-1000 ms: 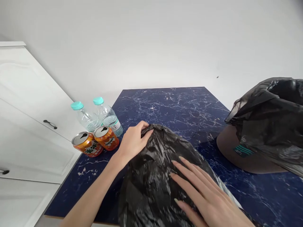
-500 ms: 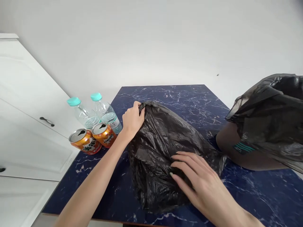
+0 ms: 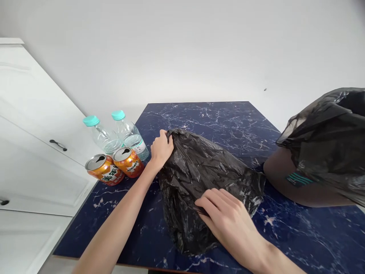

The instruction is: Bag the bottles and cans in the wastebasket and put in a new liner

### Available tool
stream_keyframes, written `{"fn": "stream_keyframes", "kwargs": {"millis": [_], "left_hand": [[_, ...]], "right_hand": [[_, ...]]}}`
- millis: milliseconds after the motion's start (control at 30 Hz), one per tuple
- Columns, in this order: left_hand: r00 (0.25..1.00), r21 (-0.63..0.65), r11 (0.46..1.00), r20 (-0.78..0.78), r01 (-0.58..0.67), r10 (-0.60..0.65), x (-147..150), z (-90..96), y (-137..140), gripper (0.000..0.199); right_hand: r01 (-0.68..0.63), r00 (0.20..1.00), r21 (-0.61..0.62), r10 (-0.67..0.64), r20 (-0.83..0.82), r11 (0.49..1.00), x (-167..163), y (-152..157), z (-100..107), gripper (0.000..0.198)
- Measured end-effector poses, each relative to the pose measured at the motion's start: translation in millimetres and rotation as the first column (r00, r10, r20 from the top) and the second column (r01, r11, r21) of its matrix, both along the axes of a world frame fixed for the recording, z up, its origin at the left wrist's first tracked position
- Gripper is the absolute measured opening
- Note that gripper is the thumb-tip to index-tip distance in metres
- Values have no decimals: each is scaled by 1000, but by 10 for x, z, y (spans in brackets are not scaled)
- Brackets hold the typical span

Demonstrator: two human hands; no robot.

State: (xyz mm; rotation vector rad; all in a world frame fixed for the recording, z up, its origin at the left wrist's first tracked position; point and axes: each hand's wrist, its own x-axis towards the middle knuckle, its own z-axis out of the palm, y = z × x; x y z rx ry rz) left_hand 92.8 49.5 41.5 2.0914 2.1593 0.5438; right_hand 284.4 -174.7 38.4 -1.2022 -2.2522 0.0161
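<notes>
Bag [image 3: 211, 167] of thin black plastic, centre of the table [image 3: 199, 114], toward the near side. Surface glossy and heavily creased, with pale glints along the folds; dark throughout, looking slightly sheer at its right end. Far-left corner gathered into a bunched point and raised; from there the film slopes down to the right and toward the near edge, where the lower hem lies ragged on the blue marbled top. Right end reaches close to the bin; cannot tell whether the two touch. Left hand [image 3: 161, 150] closed, thumb and fingers pinching the gathered corner, arm stretched far. Right hand [image 3: 224, 213] at the bag's near-right part, fingers curled and bunched together, gap to the thumb narrow, a fold of film apparently between them; fingertips partly hidden, so firmness of that grip cannot be told. To the left, just beyond the left forearm, two orange cans [image 3: 131, 163] side by side, tops opened; behind them two clear bottles [image 3: 129, 133] with turquoise caps. On the right, a brownish bin [image 3: 278, 171] with a teal-striped label, its mouth draped in a black liner [image 3: 333, 144].
</notes>
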Motion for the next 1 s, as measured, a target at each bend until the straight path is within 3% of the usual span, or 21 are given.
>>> {"fn": "stream_keyframes", "kwargs": {"millis": [200,400,467,600,733,833,1000], "left_hand": [[1000,-6,1000,25,-8,9,-52,-158,72,35],[999,1,1000,45,-15,15,-72,-244,97,33],[999,4,1000,49,-18,18,-73,-258,91,32],[998,10,1000,56,-17,16,-74,-289,78,32],[998,16,1000,62,-14,13,-86,-309,66,33],[998,15,1000,66,-16,15,-100,-305,57,34],[997,15,1000,80,-19,17,-99,-287,48,34]], "right_hand": [[-237,971,29,238,-21,971,455,-248,261,18],[-220,960,-65,228,162,973,580,-366,251,32],[-208,962,-62,216,166,976,540,-367,306,35],[-148,987,22,146,62,989,300,-334,414,18],[-58,991,26,54,124,998,-100,-173,275,22],[-19,979,5,18,201,1000,-300,-38,136,15],[-309,950,21,307,50,951,-359,-114,84,22]]}}
